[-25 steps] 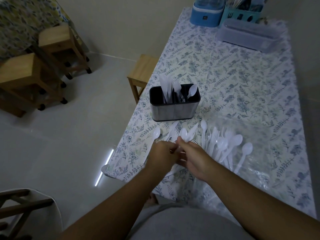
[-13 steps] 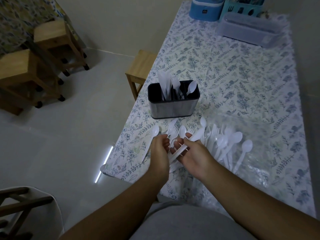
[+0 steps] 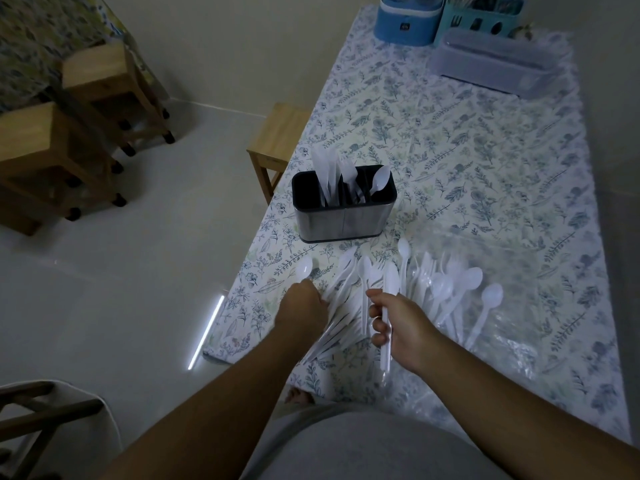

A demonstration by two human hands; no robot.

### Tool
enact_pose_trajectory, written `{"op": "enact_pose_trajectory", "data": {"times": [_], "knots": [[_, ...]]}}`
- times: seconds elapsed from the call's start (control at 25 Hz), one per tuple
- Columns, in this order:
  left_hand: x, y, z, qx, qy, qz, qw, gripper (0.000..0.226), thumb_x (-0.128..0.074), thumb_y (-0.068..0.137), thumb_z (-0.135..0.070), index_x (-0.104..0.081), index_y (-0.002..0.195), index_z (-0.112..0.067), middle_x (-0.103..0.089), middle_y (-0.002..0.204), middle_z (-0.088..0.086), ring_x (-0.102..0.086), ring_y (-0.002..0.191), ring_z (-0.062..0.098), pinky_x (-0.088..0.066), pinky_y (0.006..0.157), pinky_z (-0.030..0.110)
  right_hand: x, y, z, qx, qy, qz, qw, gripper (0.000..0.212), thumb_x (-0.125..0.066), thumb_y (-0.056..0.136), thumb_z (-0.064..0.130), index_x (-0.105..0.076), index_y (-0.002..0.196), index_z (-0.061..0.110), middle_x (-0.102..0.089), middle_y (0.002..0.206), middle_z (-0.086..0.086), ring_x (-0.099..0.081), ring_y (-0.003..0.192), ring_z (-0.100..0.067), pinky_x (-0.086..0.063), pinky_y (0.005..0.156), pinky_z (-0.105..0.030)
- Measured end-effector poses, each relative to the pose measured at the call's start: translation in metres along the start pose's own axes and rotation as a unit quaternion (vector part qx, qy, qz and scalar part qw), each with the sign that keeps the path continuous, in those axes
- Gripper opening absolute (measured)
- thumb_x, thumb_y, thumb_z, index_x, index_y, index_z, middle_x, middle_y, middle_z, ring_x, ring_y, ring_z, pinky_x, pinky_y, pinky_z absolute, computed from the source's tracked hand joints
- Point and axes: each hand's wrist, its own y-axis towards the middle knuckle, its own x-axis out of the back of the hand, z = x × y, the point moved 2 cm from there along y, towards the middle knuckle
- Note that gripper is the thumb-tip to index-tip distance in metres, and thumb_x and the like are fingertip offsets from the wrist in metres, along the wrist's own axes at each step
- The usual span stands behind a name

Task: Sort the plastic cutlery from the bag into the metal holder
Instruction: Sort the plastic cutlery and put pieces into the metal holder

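Since the earlier frame the right hand (image 3: 398,327) has drawn apart gripping one white utensil (image 3: 387,327), left hand (image 3: 304,304) clutching a bundle; metal holder (image 3: 343,206) holds few, most cutlery (image 3: 446,289) remains on the desk (image 3: 485,168).

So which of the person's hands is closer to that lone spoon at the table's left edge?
Left. The left hand sits just below the lone spoon; the right hand is farther right, holding a white utensil.
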Motion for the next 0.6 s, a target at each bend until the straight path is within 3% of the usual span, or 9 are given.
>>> {"op": "enact_pose_trajectory", "data": {"times": [0.24, 0.36, 0.48, 0.6], "knots": [[0.016, -0.023, -0.01, -0.084, -0.098, -0.03, 0.991, 0.013, -0.064, 0.095, -0.023, -0.067, 0.087, -0.013, -0.067, 0.08, -0.002, -0.06, 0.069, 0.011, -0.048, 0.061, 0.023, 0.0, 0.002, -0.003, 0.019, -0.01, 0.001, 1.0, 0.011, -0.065, 0.096, 0.019, -0.063, 0.105, 0.012, -0.047, 0.07, -0.002, -0.035, 0.051, -0.013, -0.028, 0.043, -0.025], [0.013, -0.017, -0.01, -0.112, -0.069, -0.051, 0.99, 0.016, -0.058, 0.097, -0.019, -0.066, 0.086, -0.009, -0.066, 0.083, 0.004, -0.061, 0.073, 0.019, -0.045, 0.061, 0.025, -0.001, 0.004, -0.006, 0.02, -0.002, 0.005, 1.0, 0.01, -0.065, 0.096, 0.018, -0.064, 0.105, 0.014, -0.047, 0.07, -0.001, -0.035, 0.052, -0.013, -0.028, 0.043, -0.024], [0.009, -0.005, -0.003, -0.081, -0.008, -0.047, 0.996, 0.016, -0.064, 0.092, -0.016, -0.063, 0.106, -0.007, -0.065, 0.096, 0.008, -0.061, 0.083, 0.021, -0.046, 0.067, 0.027, 0.0, 0.003, -0.007, 0.019, 0.0, 0.004, 1.0, 0.014, -0.065, 0.096, 0.017, -0.065, 0.108, 0.011, -0.047, 0.069, -0.001, -0.036, 0.053, -0.013, -0.028, 0.042, -0.024], [0.005, 0.002, -0.004, -0.059, 0.052, -0.022, 0.997, 0.012, -0.061, 0.094, -0.015, -0.063, 0.103, -0.007, -0.067, 0.094, 0.008, -0.064, 0.083, 0.021, -0.048, 0.064, 0.027, 0.003, 0.002, -0.01, 0.017, 0.002, 0.004, 1.0, 0.011, -0.066, 0.095, 0.018, -0.063, 0.104, 0.012, -0.047, 0.07, -0.001, -0.036, 0.055, -0.014, -0.028, 0.042, -0.025]]}}
